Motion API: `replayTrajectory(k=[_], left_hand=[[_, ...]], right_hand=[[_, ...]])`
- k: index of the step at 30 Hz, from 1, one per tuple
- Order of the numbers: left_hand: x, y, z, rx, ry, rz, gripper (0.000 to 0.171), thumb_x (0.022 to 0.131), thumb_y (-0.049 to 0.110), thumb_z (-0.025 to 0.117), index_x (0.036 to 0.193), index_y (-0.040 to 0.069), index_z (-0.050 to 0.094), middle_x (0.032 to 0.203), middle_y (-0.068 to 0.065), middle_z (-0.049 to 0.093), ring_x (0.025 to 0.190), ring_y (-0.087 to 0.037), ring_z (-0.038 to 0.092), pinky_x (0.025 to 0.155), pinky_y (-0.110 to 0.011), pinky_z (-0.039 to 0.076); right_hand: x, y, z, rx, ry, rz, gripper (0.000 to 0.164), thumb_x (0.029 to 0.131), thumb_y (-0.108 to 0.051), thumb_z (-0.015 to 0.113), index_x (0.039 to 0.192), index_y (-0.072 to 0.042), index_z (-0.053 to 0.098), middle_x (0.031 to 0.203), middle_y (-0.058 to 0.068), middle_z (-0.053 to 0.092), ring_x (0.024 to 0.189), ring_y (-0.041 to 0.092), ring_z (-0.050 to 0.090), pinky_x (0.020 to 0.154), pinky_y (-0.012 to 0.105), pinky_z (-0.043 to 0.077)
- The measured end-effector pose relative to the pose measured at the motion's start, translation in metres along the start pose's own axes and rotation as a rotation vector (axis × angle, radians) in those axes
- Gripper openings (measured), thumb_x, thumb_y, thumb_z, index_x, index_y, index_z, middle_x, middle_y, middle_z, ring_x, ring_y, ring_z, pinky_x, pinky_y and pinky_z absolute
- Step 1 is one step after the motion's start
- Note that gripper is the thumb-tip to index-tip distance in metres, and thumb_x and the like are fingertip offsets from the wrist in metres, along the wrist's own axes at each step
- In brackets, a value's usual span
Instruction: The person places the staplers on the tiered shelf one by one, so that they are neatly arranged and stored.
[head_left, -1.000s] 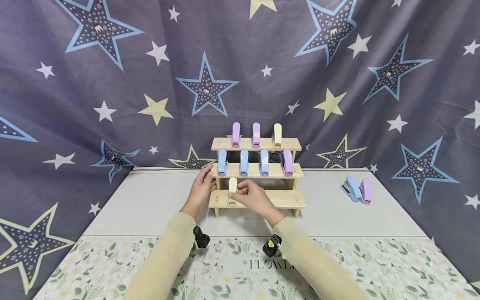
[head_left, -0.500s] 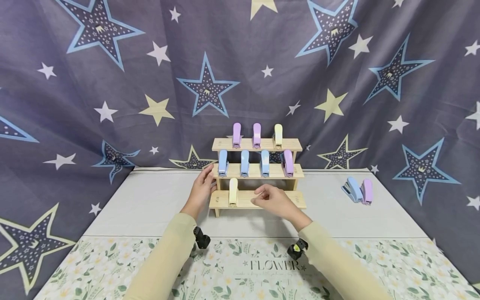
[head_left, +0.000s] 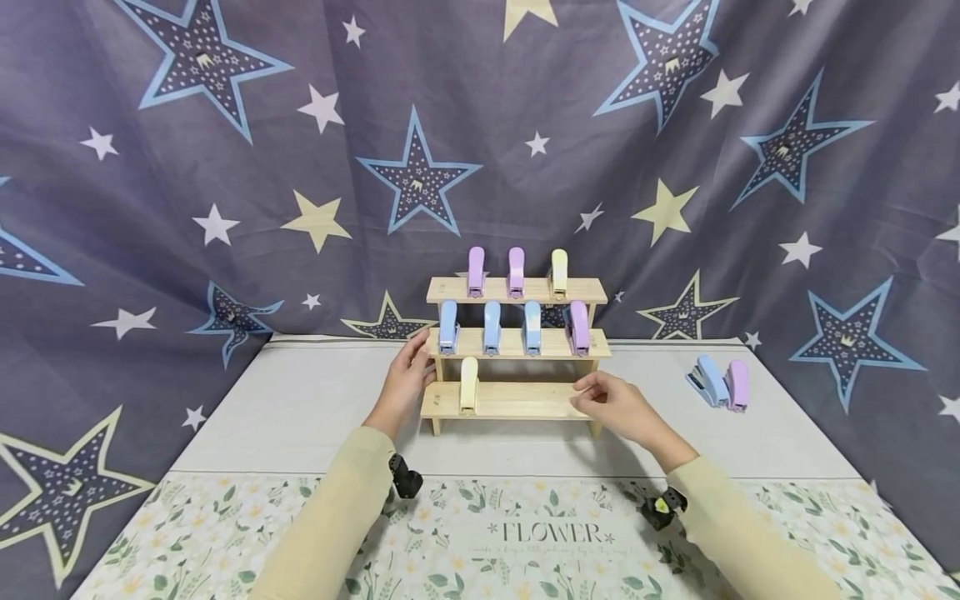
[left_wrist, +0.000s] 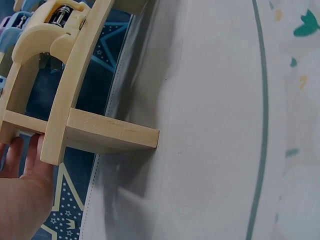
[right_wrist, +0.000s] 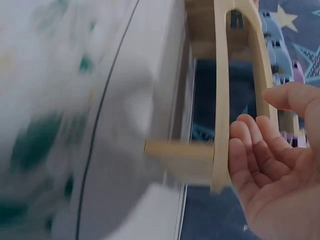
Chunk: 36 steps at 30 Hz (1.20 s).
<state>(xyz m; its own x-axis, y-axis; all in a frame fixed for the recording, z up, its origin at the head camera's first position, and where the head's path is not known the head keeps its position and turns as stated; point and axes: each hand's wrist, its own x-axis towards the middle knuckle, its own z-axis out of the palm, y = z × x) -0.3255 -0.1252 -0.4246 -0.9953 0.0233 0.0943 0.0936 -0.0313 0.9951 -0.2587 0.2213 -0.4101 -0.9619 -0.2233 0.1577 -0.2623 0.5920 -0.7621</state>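
A three-tier wooden display stand stands at mid-table. On its bottom tier, toward the left end, a pale yellow stapler stands upright. My left hand touches the stand's left end with its fingers; in the left wrist view those fingers lie nearly straight against the wood. My right hand holds nothing. It hovers at the right end of the bottom tier, its fingers loosely bent, and in the right wrist view it overlaps the stand's edge.
Two purple staplers and a yellow stapler occupy the top tier. Blue staplers and one purple stapler fill the middle tier. Right on the table lie a blue stapler and a purple stapler. A starry curtain hangs behind.
My right hand has let go of the yellow stapler on the bottom tier and moved right along the stand to its right end. The left hand stays at the stand's left end.
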Motion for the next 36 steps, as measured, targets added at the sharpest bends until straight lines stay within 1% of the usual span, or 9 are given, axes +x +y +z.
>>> replayTrajectory(k=[5, 10, 14, 17, 23, 26, 29, 33, 36], left_hand=[[-0.001, 0.0, 0.0, 0.007, 0.006, 0.001, 0.047, 0.111, 0.023, 0.036, 0.158, 0.015, 0.032, 0.151, -0.016, 0.04, 0.134, -0.034, 0.045, 0.112, -0.045, 0.042], [0.0, -0.002, 0.001, 0.02, 0.013, -0.004, 0.047, 0.111, 0.024, 0.037, 0.157, 0.017, 0.034, 0.151, -0.014, 0.041, 0.133, -0.032, 0.046, 0.111, -0.043, 0.044], [0.001, -0.002, 0.0, 0.021, 0.012, 0.002, 0.047, 0.111, 0.024, 0.037, 0.157, 0.015, 0.033, 0.151, -0.015, 0.041, 0.134, -0.033, 0.046, 0.111, -0.044, 0.043], [0.001, -0.001, 0.0, 0.013, 0.01, 0.002, 0.048, 0.111, 0.024, 0.037, 0.158, 0.014, 0.032, 0.151, -0.016, 0.04, 0.134, -0.034, 0.045, 0.112, -0.046, 0.042], [0.002, 0.002, 0.0, -0.015, 0.0, -0.018, 0.049, 0.111, 0.024, 0.038, 0.158, 0.014, 0.03, 0.152, -0.017, 0.038, 0.136, -0.035, 0.043, 0.114, -0.047, 0.039], [-0.001, 0.007, 0.0, -0.03, -0.009, -0.038, 0.05, 0.111, 0.022, 0.038, 0.159, 0.012, 0.029, 0.153, -0.019, 0.037, 0.137, -0.036, 0.042, 0.114, -0.047, 0.039], [-0.007, 0.016, 0.001, -0.026, -0.016, -0.052, 0.05, 0.111, 0.019, 0.037, 0.159, 0.009, 0.027, 0.153, -0.02, 0.036, 0.137, -0.037, 0.041, 0.114, -0.047, 0.039], [-0.015, 0.028, 0.003, -0.007, -0.017, -0.055, 0.05, 0.111, 0.016, 0.036, 0.158, 0.006, 0.027, 0.153, -0.022, 0.036, 0.137, -0.038, 0.042, 0.114, -0.047, 0.04], [-0.017, 0.03, 0.004, -0.005, -0.016, -0.053, 0.05, 0.111, 0.017, 0.036, 0.158, 0.006, 0.027, 0.153, -0.022, 0.036, 0.137, -0.038, 0.042, 0.114, -0.047, 0.04]], right_hand=[[-0.008, 0.018, -0.022, -0.033, 0.06, 0.026, 0.029, 0.094, -0.023, 0.071, 0.113, -0.002, 0.065, 0.094, 0.005, 0.068, 0.085, 0.017, 0.062, 0.071, 0.028, 0.054], [-0.019, 0.041, -0.05, -0.085, 0.139, 0.046, 0.03, 0.097, -0.022, 0.067, 0.115, 0.001, 0.064, 0.098, 0.01, 0.068, 0.088, 0.02, 0.062, 0.075, 0.028, 0.055], [-0.028, 0.066, -0.074, -0.14, 0.226, 0.069, 0.031, 0.098, -0.021, 0.064, 0.116, 0.005, 0.064, 0.1, 0.014, 0.069, 0.088, 0.019, 0.062, 0.072, 0.021, 0.052], [-0.034, 0.084, -0.092, -0.186, 0.296, 0.123, 0.033, 0.099, -0.023, 0.062, 0.118, 0.005, 0.064, 0.1, 0.015, 0.069, 0.086, 0.014, 0.06, 0.069, 0.018, 0.049], [-0.045, 0.112, -0.122, -0.219, 0.405, 0.256, 0.04, 0.1, -0.028, 0.057, 0.121, 0.005, 0.062, 0.101, 0.017, 0.068, 0.078, 0.01, 0.057, 0.063, 0.019, 0.046], [-0.049, 0.123, -0.132, -0.226, 0.437, 0.325, 0.044, 0.1, -0.031, 0.056, 0.123, 0.006, 0.06, 0.104, 0.019, 0.066, 0.079, 0.013, 0.056, 0.061, 0.021, 0.046], [-0.052, 0.131, -0.138, -0.222, 0.454, 0.382, 0.048, 0.099, -0.033, 0.055, 0.126, 0.007, 0.058, 0.108, 0.022, 0.064, 0.086, 0.02, 0.056, 0.064, 0.025, 0.044], [-0.051, 0.139, -0.141, -0.195, 0.446, 0.421, 0.054, 0.099, -0.034, 0.055, 0.131, 0.01, 0.052, 0.116, 0.029, 0.062, 0.097, 0.031, 0.057, 0.069, 0.028, 0.045], [-0.049, 0.143, -0.141, -0.17, 0.435, 0.449, 0.059, 0.099, -0.035, 0.055, 0.134, 0.012, 0.048, 0.121, 0.032, 0.06, 0.102, 0.036, 0.057, 0.071, 0.03, 0.046]])
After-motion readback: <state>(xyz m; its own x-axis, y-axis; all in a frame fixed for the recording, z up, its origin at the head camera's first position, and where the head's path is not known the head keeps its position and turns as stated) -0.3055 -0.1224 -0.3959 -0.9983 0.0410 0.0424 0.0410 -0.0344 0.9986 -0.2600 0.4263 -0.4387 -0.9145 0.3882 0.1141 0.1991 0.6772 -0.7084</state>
